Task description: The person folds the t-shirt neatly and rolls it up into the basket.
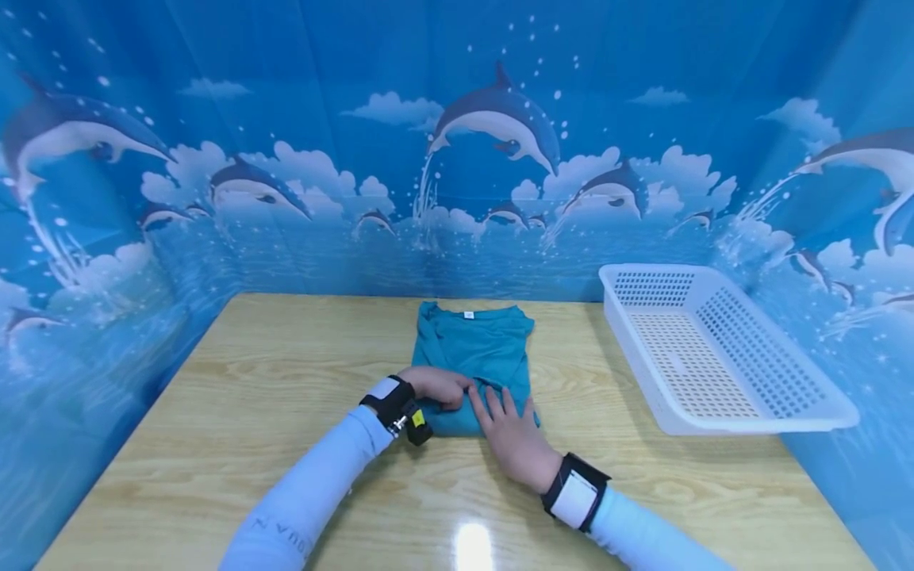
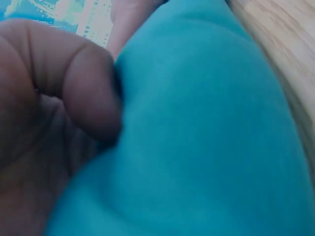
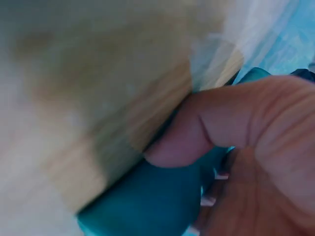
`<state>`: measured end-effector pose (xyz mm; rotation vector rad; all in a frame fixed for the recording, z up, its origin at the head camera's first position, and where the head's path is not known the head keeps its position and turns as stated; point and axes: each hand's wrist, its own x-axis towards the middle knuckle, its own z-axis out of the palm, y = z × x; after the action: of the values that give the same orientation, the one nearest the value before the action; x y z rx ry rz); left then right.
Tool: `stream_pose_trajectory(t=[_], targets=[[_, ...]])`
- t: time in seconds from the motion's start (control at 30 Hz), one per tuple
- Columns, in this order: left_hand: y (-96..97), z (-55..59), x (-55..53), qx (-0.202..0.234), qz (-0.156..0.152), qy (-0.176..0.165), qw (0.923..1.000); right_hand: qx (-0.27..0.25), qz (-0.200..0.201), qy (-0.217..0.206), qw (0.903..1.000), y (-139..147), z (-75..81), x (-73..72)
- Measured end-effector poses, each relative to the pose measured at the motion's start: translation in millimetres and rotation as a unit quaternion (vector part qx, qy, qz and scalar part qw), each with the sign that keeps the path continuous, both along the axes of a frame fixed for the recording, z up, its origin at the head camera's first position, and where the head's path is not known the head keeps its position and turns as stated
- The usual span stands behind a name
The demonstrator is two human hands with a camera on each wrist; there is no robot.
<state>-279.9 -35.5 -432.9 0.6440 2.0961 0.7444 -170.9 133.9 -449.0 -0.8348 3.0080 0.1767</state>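
A teal shirt (image 1: 485,345) lies folded into a narrow block on the wooden table, its neckline with a small white label at the far end. My left hand (image 1: 439,387) is at the left of its near part, fingers curled into the cloth; the left wrist view shows a bent digit (image 2: 91,91) pressed against a rounded teal fold (image 2: 197,123). From the near right, my right hand (image 1: 516,440) rests on the shirt with fingers spread and fairly straight. Its bent thumb (image 3: 179,145) touches the cloth's edge in the right wrist view.
A white perforated plastic basket (image 1: 643,373) stands at the right side of the table (image 1: 286,373). A blue curtain printed with dolphins (image 1: 493,119) hangs behind and along both sides. Each wrist wears a black strap (image 1: 577,492).
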Motion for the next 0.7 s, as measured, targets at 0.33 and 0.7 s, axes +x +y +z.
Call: stream_pose_trajectory(t=[0.33,0.7], targets=[[-6.8,21.1,32.9,-0.081,0.039,0.226,0.9699,-0.009,0.055,0.110,0.9924,-1,-6.3,-13.6],[-5.0,15.6,93.8,-0.083,-0.003,0.397,0.9143,-0.050,0.065,0.113,0.9902,5,-1.5,-30.3]])
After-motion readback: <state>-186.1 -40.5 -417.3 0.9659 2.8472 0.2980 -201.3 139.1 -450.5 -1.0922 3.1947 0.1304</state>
